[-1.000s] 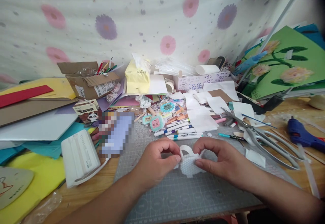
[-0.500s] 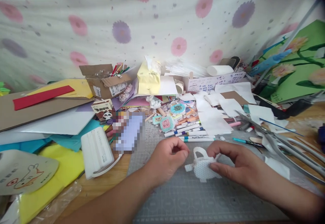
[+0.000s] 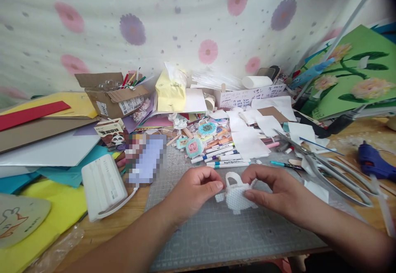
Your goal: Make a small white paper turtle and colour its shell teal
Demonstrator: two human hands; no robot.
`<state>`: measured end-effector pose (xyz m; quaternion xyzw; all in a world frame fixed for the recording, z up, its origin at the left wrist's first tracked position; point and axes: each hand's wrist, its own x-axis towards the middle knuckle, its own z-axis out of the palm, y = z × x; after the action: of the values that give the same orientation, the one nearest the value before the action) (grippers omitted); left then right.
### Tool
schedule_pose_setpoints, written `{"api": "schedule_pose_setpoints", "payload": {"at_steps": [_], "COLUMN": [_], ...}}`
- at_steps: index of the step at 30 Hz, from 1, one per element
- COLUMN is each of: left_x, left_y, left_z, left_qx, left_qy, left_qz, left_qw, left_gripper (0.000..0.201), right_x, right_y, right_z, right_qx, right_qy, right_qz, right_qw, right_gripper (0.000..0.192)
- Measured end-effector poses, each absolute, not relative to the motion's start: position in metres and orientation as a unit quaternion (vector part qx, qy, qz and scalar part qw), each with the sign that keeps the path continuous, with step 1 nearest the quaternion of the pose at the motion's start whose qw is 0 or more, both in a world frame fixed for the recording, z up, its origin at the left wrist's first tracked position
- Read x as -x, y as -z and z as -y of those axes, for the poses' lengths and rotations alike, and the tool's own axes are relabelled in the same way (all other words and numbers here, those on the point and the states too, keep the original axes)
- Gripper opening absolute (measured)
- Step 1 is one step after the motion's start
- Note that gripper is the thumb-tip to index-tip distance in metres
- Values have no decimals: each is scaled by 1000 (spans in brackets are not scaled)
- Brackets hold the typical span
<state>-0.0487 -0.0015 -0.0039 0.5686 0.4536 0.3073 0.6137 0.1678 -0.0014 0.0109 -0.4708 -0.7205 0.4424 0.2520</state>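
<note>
White mesh is what both hands work on: a small basket-shaped mesh piece (image 3: 236,196) with a loop handle sits on the grey cutting mat (image 3: 216,236), near the middle of the worktop. My left hand (image 3: 193,192) has come back in beside it; half a second ago it hung a little apart, curled on nothing, and now its thumb tip touches the left edge of the piece, where a small tab sticks out. Its fingers are curled in, pinching at that edge, though I cannot tell how firmly. My right hand (image 3: 276,192) holds the right side as before, thumb under and fingers over the top, closed on the mesh. So the piece is held from both sides again, as it was a second ago, and I judge the shaping or pressing of it goes on rather than being finished.

Just beyond the hands lies a row of markers (image 3: 222,159), and past them small teal craft pieces (image 3: 193,147) and loose white paper scraps (image 3: 247,143). Large scissors (image 3: 321,165) lie to the right, well clear of the hands, with a blue glue gun (image 3: 373,163) farther right. To the left sits a white ribbed box (image 3: 103,186), touching the mat's left edge, and coloured paper sheets (image 3: 46,149) are stacked at far left. A cardboard box (image 3: 113,95) of pens stands at the back against the flowered cloth.
</note>
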Motion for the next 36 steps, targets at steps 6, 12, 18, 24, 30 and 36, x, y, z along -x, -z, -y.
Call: {"api": "schedule_pose_setpoints", "payload": {"at_steps": [6,12,18,24,30,36], "left_x": [47,48,51,52,50,50], "left_y": [6,6,5,0,0,-1], "left_z": [1,2,2,-2,-2,-1], "left_qx": [-563,-582,-571,-507,-367,-313], "left_qy": [-291,-280,-296,-384,-443,-482], "left_qz": [-464,-489,-479,-413,-326,-271], "left_qw": [619,587,598,651,751,772], "left_gripper": [12,7,4,8,12,12], "right_x": [-165,-161,-161,-167,-177,-188], "right_y": [-11,-12,-14,-15,-13,-12], "right_z": [1,3,4,3,-1,-5], "right_qx": [469,477,482,477,479,495], "right_qy": [-445,-436,-432,-435,-449,-447], "right_qz": [724,728,727,729,715,699], "right_qw": [240,231,229,228,239,257], "right_gripper": [10,8,6,8,16,24]}}
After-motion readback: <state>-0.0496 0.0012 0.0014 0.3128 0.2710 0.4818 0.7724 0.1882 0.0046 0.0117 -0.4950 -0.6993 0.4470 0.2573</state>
